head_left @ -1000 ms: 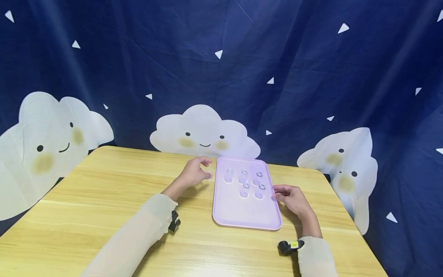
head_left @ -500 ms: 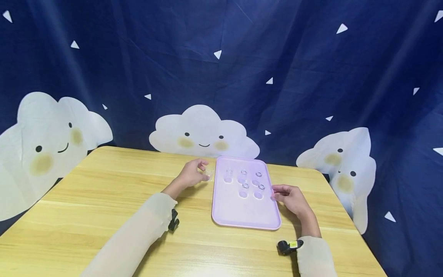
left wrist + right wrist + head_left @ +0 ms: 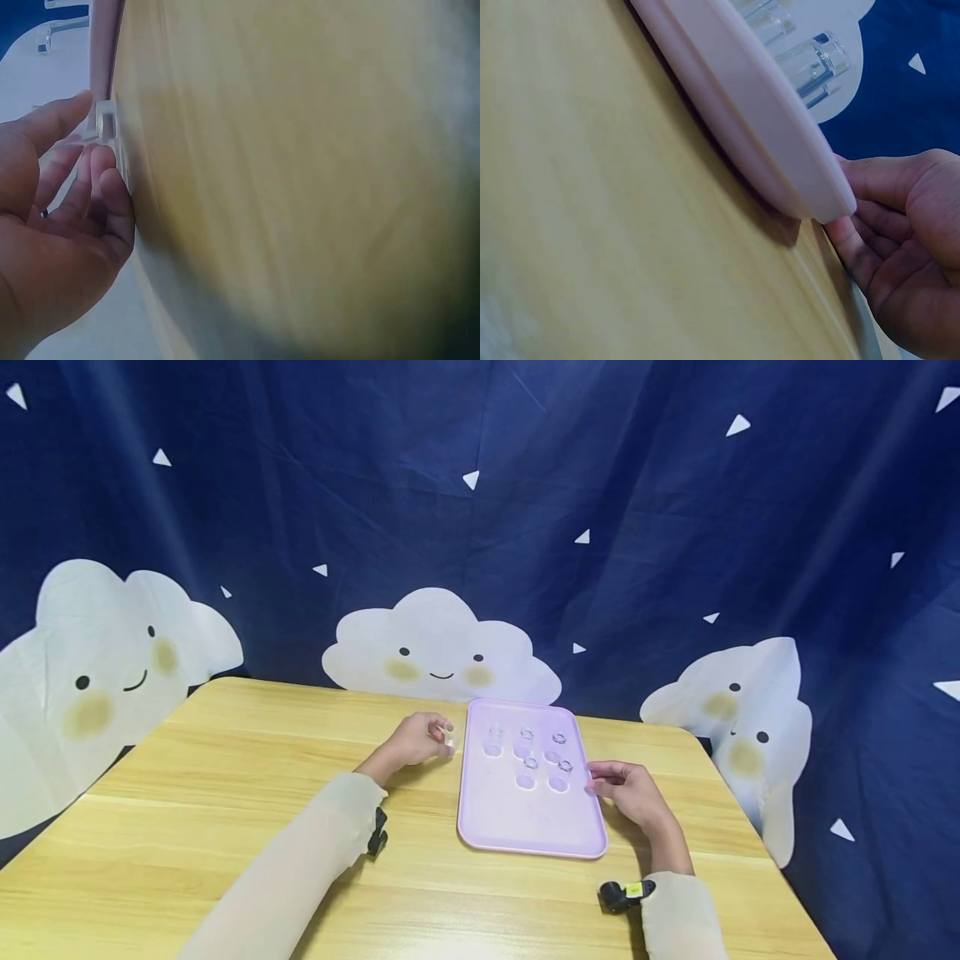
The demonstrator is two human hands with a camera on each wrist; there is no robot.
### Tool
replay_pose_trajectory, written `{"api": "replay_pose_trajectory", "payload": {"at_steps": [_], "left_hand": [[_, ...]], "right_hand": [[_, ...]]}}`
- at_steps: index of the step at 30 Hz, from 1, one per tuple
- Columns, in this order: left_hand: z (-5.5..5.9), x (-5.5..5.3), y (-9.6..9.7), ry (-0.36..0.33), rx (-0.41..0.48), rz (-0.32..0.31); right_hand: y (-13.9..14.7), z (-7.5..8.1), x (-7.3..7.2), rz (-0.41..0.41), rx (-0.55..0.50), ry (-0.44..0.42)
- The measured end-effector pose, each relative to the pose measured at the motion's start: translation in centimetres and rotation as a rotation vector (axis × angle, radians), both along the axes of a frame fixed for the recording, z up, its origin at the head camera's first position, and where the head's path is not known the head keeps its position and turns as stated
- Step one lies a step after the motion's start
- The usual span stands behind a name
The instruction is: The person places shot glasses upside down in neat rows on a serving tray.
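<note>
At the left side of the pink tray [image 3: 528, 818], my left hand [image 3: 414, 739] holds a small clear glass [image 3: 451, 739] between thumb and curled fingers. In the left wrist view, that glass [image 3: 106, 121] shows at the fingertips, beside the tray's edge and low over the wooden table. My right hand [image 3: 633, 792] grips the tray's right rim, thumb above and fingers below, as the right wrist view shows the rim [image 3: 802, 176] between them. Several clear glasses [image 3: 527, 772] stand upright in two rows on the far half of the tray.
The tray lies on a light wooden table [image 3: 247, 810]. Behind the table hangs a dark blue cloth [image 3: 420, 510] printed with white clouds. A black wrist camera [image 3: 378, 833] sits on the left sleeve and another camera [image 3: 617, 897] on the right.
My left fingers have shifted slightly and closed in around the clear glass left of the tray. My right hand stays on the rim, and the glasses on the tray have not moved.
</note>
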State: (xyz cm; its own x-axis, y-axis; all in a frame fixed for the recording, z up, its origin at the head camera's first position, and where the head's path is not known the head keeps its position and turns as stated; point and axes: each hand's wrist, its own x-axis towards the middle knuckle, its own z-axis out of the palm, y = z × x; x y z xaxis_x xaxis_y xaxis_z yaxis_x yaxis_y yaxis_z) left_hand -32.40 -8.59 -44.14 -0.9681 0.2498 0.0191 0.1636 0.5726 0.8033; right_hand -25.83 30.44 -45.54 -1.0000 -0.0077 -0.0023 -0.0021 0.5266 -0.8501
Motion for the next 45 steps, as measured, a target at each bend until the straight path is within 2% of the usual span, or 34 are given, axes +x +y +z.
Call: {"api": "replay_pose_trajectory", "payload": {"at_steps": [12,25,38,45], "left_hand": [[0.2,-0.3,0.6,0.014,-0.068,-0.05],[0.2,-0.4,0.8,0.067,-0.075,-0.043],[0.8,-0.6,0.1,0.13,-0.024,-0.059],[2.0,-0.1,-0.4,0.126,0.006,-0.081]], "right_hand": [[0.1,-0.1,0.0,-0.008,0.01,-0.005],[0.0,0.0,0.1,-0.011,0.002,0.0],[0.1,0.0,0.1,-0.025,0.004,-0.014],[0.0,0.0,0.0,-0.015,0.0,-0.01]]}}
